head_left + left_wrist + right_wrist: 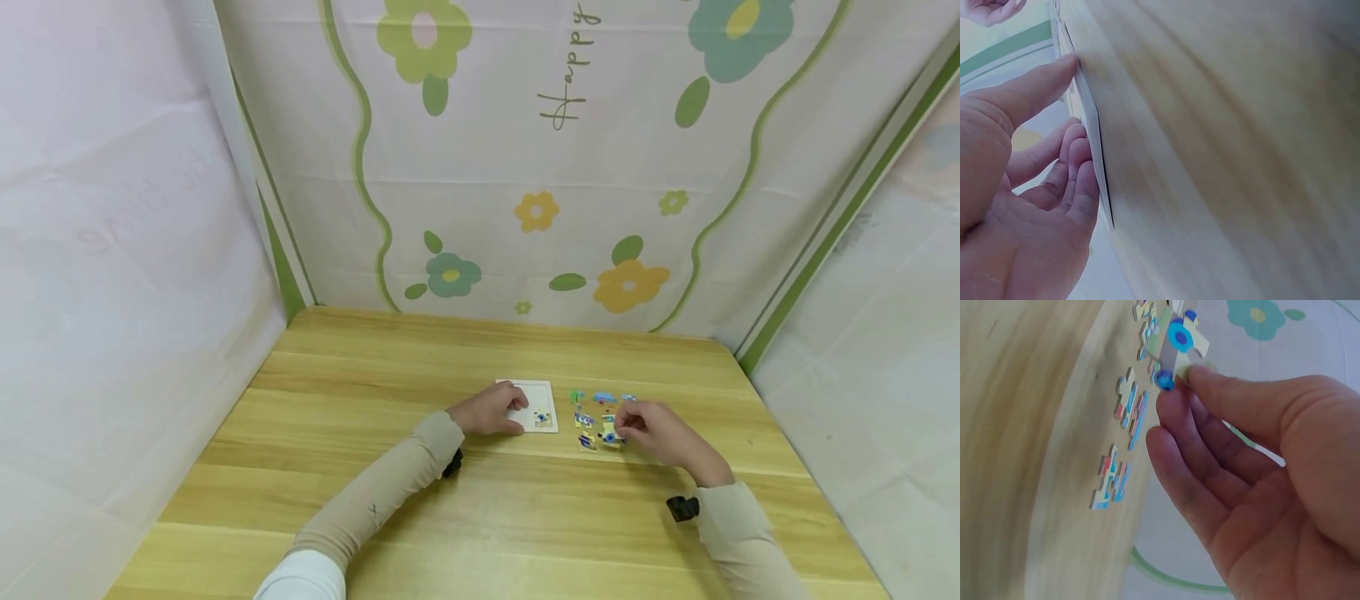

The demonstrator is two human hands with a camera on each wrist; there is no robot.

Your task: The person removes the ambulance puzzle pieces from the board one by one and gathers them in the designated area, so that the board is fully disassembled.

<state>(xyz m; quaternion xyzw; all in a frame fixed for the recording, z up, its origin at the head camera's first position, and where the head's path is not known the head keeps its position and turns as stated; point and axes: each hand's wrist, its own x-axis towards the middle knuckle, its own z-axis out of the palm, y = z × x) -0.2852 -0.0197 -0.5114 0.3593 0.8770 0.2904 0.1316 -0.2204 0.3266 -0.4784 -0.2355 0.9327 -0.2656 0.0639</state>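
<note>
A white puzzle tray (534,393) with a raised rim lies flat on the table. One puzzle piece (542,419) sits in its lower right corner. My left hand (489,410) rests at the tray's left side, and in the left wrist view the thumb and fingertips touch the tray edge (1094,125). Right of the tray, my right hand (656,432) pinches a puzzle piece (1172,347) with a blue round pattern between thumb and fingers, lifted off the table. Several loose puzzle pieces (583,420) lie beside that hand, some partly hidden behind it.
The wooden table (480,517) extends around the tray and pieces. A flower-printed curtain (480,167) stands behind its far edge, with pale fabric walls at the left (112,250) and right (885,333).
</note>
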